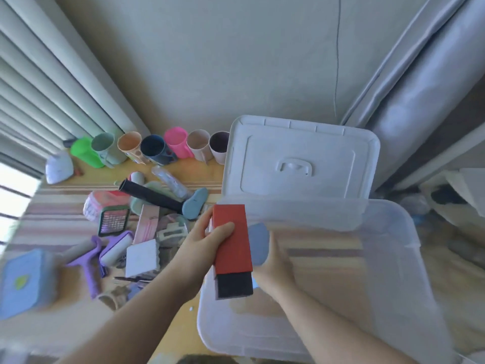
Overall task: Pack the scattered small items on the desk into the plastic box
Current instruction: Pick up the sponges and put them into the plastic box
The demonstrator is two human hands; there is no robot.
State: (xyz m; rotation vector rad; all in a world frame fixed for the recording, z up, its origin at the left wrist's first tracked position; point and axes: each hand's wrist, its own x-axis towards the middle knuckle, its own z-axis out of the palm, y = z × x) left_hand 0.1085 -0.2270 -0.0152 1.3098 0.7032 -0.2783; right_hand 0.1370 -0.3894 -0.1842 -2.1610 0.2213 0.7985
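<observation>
A clear plastic box (pixel 393 271) stands on the right of the desk, its white lid (pixel 301 158) leaning upright behind it. My left hand (pixel 204 240) grips a long red box with a black end (pixel 232 248) over the box's left rim. My right hand (pixel 273 264) is inside the box and holds a flat blue-grey oval piece (pixel 258 244) just right of the red box. Scattered items lie left of the box: a black tube (pixel 149 197), a blue-grey oval (pixel 195 203), purple rollers (pixel 105 253), a white square (pixel 143 257).
A row of coloured cups (pixel 147 148) lines the wall at the back. A blue lidded container (pixel 23 282) sits at the left edge, a grid slicer (pixel 114 220) and pink tub (pixel 105 203) near it. A grey curtain (pixel 420 88) hangs right of the box.
</observation>
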